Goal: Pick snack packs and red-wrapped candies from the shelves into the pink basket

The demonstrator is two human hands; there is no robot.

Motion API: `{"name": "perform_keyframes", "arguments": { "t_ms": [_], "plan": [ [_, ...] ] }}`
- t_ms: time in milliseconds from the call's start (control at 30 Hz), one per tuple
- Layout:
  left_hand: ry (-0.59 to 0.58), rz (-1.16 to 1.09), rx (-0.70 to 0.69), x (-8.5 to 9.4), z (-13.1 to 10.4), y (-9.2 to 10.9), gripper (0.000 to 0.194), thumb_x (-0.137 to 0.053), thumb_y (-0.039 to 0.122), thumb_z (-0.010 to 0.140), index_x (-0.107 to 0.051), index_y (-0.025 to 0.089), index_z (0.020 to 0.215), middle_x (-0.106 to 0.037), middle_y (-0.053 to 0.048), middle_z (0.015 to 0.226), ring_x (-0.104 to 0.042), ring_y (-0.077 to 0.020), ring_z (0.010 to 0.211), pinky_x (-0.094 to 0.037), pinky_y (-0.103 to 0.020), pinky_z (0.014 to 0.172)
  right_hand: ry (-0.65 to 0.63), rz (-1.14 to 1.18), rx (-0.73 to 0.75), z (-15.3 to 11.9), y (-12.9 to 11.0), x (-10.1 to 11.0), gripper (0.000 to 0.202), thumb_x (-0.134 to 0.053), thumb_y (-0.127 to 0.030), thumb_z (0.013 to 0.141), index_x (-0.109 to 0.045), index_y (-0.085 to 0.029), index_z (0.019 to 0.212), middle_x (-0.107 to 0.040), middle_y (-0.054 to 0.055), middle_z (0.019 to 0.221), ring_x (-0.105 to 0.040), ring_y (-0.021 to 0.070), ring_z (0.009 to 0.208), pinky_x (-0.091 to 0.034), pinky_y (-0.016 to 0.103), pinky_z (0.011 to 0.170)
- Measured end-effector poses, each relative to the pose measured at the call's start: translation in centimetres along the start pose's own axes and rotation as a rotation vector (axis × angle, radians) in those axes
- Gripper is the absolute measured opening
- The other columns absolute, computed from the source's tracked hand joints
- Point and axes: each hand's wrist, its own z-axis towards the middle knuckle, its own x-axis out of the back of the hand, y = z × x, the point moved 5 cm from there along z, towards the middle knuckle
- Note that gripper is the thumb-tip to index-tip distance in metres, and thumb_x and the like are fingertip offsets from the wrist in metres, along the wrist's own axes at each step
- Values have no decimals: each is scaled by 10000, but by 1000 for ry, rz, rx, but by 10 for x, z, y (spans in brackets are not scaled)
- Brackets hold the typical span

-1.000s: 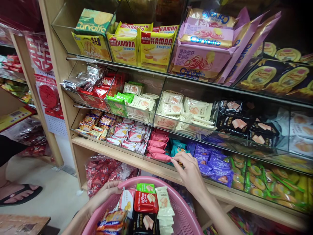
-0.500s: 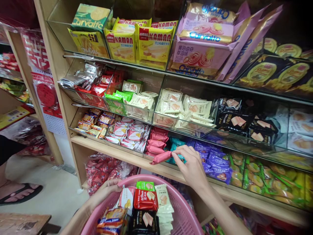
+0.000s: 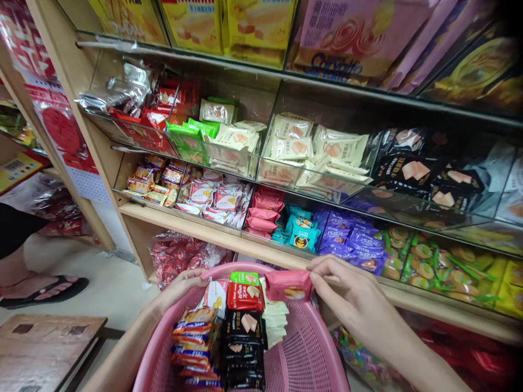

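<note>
My right hand pinches one end of a pink snack packet, held over the far right rim of a pink plastic basket. With fingers closed over the far left rim, my left hand grips the basket. Inside lie rows of packets: orange-and-blue ones, black ones, a red one, a green one, a white-and-pink one and cream ones, partly covered by the pink packet.
Shelves with clear bins rise ahead, holding pink packets, teal packets, purple packets and cream packets. A wooden stool stands at lower left. Another person's sandalled foot is beyond it.
My right hand has brought the pink packet from the shelf front down to the basket. My left hand stays on the rim. The view has tilted downward.
</note>
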Motion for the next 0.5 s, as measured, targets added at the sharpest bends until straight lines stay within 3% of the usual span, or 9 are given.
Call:
{"name": "perform_keyframes", "arguments": {
  "t_ms": [233, 500],
  "plan": [
    [22, 53, 19, 0, 0, -1, 230, -664, 242, 687, -600, 150, 888, -656, -31, 728, -590, -138, 567, -437, -222, 536, -350, 76, -282, -56, 43, -46, 178, -428, -232, 815, -490, -206, 650, -583, -21, 645, -540, 132, 622, -373, 235, 588],
    [11, 68, 14, -2, 0, -1, 218, -657, 247, 695, -601, 151, 882, -648, -28, 740, -592, -136, 595, -436, -218, 555, -401, -58, -356, -71, 69, -79, 120, -450, -187, 722, -510, -198, 618, -586, -20, 616, -538, 135, 639, -335, 227, 548]
  ]
}}
